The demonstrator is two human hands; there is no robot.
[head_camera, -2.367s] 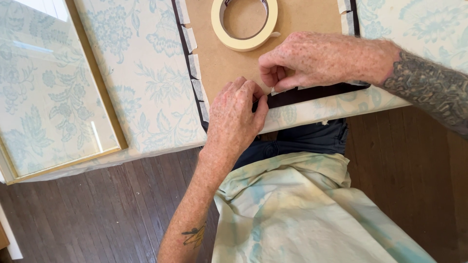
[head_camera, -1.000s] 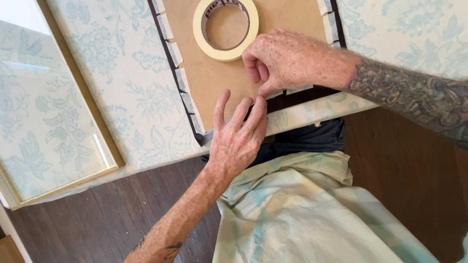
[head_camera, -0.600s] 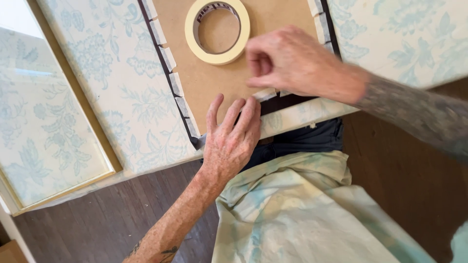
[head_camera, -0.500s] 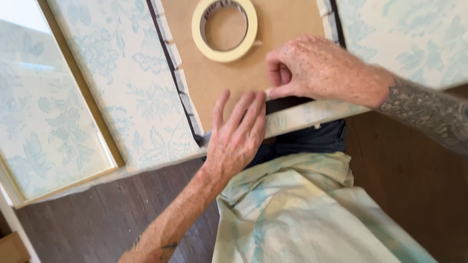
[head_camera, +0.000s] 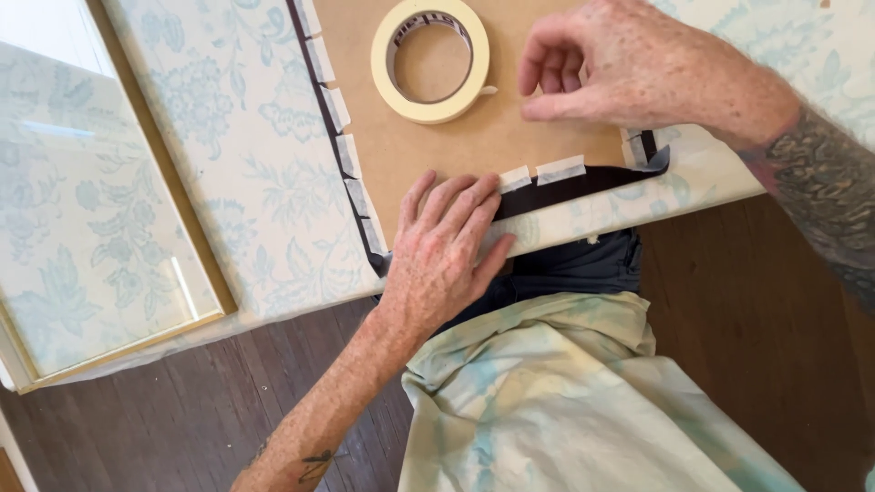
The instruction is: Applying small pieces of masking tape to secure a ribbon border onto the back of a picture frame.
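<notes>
A brown backing board (head_camera: 538, 128) lies in a dark frame (head_camera: 583, 182) on a floral cloth. My left hand (head_camera: 447, 251) presses flat on the board's near left corner, fingers spread, fingertips next to two short strips of pale tape (head_camera: 558, 169) on the near edge. More tape strips (head_camera: 335, 107) run along the board's left edge. My right hand (head_camera: 629, 68) hovers above the board, thumb and forefinger pinched together with nothing visible in them, beside a roll of masking tape (head_camera: 430, 58) lying flat on the board.
A gold-edged glass pane (head_camera: 91, 228) lies on the cloth-covered table (head_camera: 264, 191) to the left. The table's near edge runs just under my left hand. Below are a dark wooden floor (head_camera: 146, 410) and my apron-covered lap (head_camera: 547, 401).
My right hand has lifted off the near edge of the board and moved up toward the tape roll. A second tape strip now shows on the near edge. My left hand stays pressed down.
</notes>
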